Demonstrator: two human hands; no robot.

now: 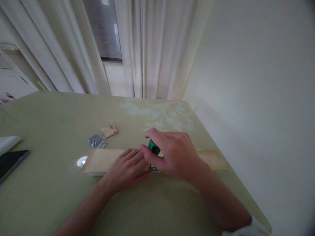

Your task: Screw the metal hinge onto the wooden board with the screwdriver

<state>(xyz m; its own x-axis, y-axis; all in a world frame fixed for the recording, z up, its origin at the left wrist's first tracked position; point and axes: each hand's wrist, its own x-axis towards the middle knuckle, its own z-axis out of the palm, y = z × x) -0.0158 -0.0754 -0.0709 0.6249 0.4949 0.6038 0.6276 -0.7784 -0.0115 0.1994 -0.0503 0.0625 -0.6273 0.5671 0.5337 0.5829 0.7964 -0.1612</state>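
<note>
A pale wooden board (104,157) lies crosswise in front of me. My right hand (177,152) is closed around the green and black handle of a screwdriver (154,147), which points down at the board's near edge. Below it shows part of a metal hinge (154,169) with screw holes, lying on that edge. My left hand (129,168) grips the board just left of the hinge, fingers over the top and thumb along the front side. The screwdriver's tip and much of the hinge are hidden by my hands.
Beyond the board's left end lie several metal hinges and screws (97,142) beside a small wooden piece (109,130). A dark flat device (12,162) and a white object (9,143) sit at the left on the green tabletop (61,121). A wall (258,98) borders the right side.
</note>
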